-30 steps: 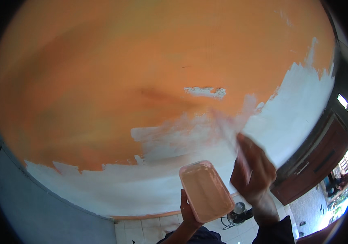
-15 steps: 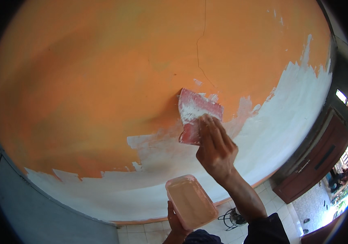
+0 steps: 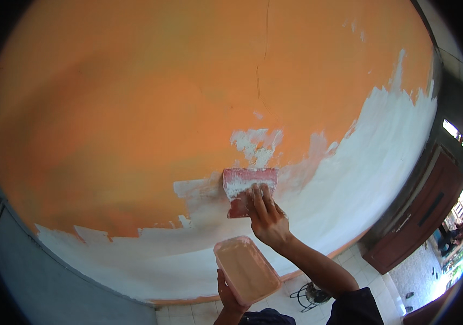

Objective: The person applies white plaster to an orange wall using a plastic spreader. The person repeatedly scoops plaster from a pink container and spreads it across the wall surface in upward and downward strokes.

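The white coat (image 3: 339,206) runs along the lower edge of the wall (image 3: 134,108) and climbs highest toward its right edge, where the border is ragged. Above that, up and over to the left edge, the wall is orange – so I judge that the larger share of what I see is uncoated. A rough white patch (image 3: 258,146) sits on the orange near the middle, with thin, streaky cover around and below it, and a fine crack (image 3: 258,81) comes down from above.

My right hand (image 3: 268,222) is closed on a wide red scraper (image 3: 237,179), fingers laid forward along its back; my thumb is hidden. The blade is smeared with white and seems to lie against the wall just below the patch, its long edge uppermost.

My left hand (image 3: 228,292) holds a pinkish rectangular tray (image 3: 247,271) by its lower left side, thumb up along the rim – the other fingers I cannot see. The tray is tilted in front of the wall's lower edge, its beige face toward me, below the scraper and apart from it.
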Motion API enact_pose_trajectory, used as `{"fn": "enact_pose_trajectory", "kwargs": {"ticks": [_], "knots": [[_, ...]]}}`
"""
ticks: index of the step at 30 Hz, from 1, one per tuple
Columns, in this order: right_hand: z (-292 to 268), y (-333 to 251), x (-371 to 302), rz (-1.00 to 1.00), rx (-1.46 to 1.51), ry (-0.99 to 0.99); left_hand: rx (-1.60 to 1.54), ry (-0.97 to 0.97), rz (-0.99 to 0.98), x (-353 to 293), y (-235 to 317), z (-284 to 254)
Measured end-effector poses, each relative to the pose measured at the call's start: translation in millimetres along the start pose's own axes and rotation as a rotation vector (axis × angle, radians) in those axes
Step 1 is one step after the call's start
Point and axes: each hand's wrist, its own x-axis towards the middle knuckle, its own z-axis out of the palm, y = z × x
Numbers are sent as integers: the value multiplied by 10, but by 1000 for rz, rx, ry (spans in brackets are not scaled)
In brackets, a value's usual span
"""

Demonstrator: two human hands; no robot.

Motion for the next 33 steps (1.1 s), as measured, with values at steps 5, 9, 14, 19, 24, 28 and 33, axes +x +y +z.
{"fn": "enact_pose_trajectory", "kwargs": {"ticks": [5, 9, 14, 19, 24, 28, 33], "knots": [[-591, 61, 155, 176, 268, 223, 28, -18, 29, -67, 64, -68], [-796, 276, 597, 213, 287, 374, -86, -73, 25, -185, 95, -39], [-428, 316, 592, 74, 105, 306, -139, -68, 73, -128, 116, -174], [-313, 87, 298, 109, 134, 222, -35, 41, 92, -174, 185, -204], [-467, 114, 219, 236, 257, 353, -44, -14, 107, -232, 206, -132], [-338, 123, 176, 208, 150, 372, 16, 27, 118, -259, 181, -182], [107, -44, 77, 229, 87, 278, 108, 95, 195, -264, 182, -275]]}}
